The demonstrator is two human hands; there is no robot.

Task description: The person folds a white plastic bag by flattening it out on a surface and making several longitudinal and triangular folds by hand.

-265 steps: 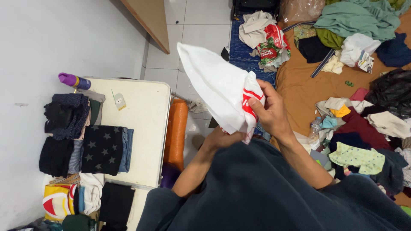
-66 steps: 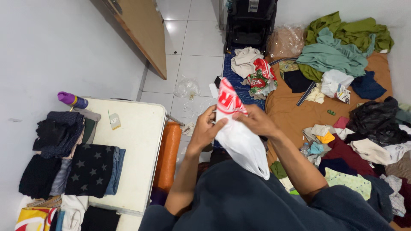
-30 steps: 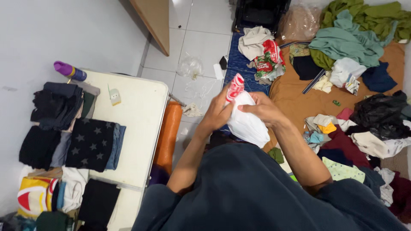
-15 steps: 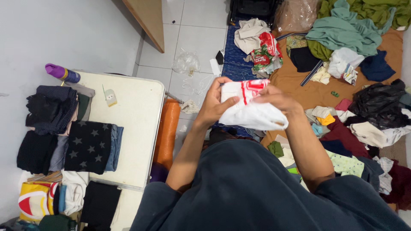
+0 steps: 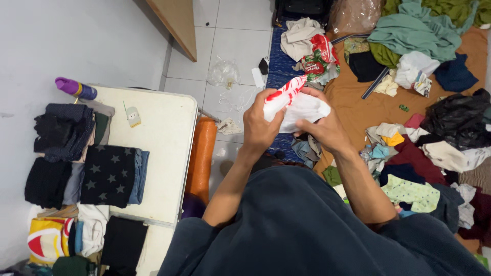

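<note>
A white plastic bag with red print point(image 5: 299, 105) is bunched between both hands in front of my chest. My left hand point(image 5: 260, 125) grips its left end, where the red print shows. My right hand point(image 5: 323, 127) clasps the crumpled white part from the right and below. Both forearms come out of a dark blue garment point(image 5: 307, 225) that fills the bottom of the view.
A white table point(image 5: 163, 148) on the left carries stacks of folded clothes point(image 5: 110, 176), a purple-capped spray can point(image 5: 75, 88) and a small white object point(image 5: 133, 117). An orange roll point(image 5: 200, 158) leans beside it. Loose clothes point(image 5: 424, 148) cover a brown mattress on the right.
The bag has been crumpled from a wide spread into a tighter bunch, its red end now tilting up and left. My hands have drawn closer together.
</note>
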